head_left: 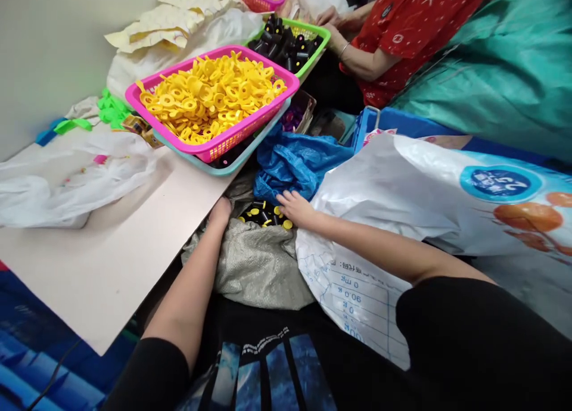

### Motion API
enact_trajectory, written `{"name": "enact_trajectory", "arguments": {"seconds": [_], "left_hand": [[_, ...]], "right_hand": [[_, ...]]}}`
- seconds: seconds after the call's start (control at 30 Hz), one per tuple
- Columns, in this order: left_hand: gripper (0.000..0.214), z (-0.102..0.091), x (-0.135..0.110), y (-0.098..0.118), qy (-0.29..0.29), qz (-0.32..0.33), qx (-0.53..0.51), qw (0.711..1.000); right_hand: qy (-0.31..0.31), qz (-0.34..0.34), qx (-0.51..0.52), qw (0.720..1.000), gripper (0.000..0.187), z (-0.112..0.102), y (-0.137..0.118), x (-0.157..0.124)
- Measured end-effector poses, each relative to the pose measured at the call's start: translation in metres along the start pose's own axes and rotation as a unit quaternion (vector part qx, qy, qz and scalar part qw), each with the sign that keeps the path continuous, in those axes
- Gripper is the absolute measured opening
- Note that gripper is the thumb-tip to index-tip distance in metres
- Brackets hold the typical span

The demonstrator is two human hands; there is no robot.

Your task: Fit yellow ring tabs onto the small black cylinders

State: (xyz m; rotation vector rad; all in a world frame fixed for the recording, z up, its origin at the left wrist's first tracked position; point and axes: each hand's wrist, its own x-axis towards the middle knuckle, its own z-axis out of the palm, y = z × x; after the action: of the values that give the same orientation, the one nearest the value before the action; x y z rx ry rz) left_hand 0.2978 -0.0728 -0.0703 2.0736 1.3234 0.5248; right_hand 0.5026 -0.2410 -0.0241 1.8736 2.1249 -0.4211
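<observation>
My right hand (297, 208) lies open with spread fingers just beside a heap of small black-and-yellow plastic parts (263, 214), its fingertips close to them. These parts sit in the mouth of a grey woven sack (254, 268). My left hand (220, 213) reaches down at the sack's far edge, beside the board's corner, with its fingers hidden. A crumpled blue plastic bag (295, 167) rests just above my right hand. Below my right forearm lies a white printed woven sack (379, 220).
A pink basket (223, 138) of yellow plastic rings (210, 95) sits on a teal tray (263, 138) on a pale board (111, 262). Behind it are a green basket (308, 59) of black parts and a co-worker's hands (335, 21), by a red sleeve.
</observation>
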Motion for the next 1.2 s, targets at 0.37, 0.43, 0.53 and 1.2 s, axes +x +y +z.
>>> {"name": "enact_trajectory", "arguments": {"seconds": [0.37, 0.43, 0.53, 1.2], "left_hand": [[0.021, -0.007, -0.03, 0.072, 0.004, -0.104, -0.156, 0.982], [0.017, -0.017, -0.033, 0.086, 0.008, -0.052, -0.226, 0.973], [0.016, -0.031, -0.029, 0.093, 0.034, -0.003, -0.265, 0.964], [0.063, -0.068, -0.026, 0.109, -0.154, 0.042, 0.037, 0.986]], "right_hand": [[-0.008, 0.035, 0.143, 0.989, 0.053, 0.001, -0.031, 0.023], [0.004, 0.012, 0.221, 0.975, 0.06, -0.006, -0.036, 0.016], [-0.123, -0.032, 0.193, 0.973, 0.062, -0.011, -0.039, 0.0], [0.312, 0.019, 0.231, 0.921, 0.028, -0.067, -0.057, -0.103]]}}
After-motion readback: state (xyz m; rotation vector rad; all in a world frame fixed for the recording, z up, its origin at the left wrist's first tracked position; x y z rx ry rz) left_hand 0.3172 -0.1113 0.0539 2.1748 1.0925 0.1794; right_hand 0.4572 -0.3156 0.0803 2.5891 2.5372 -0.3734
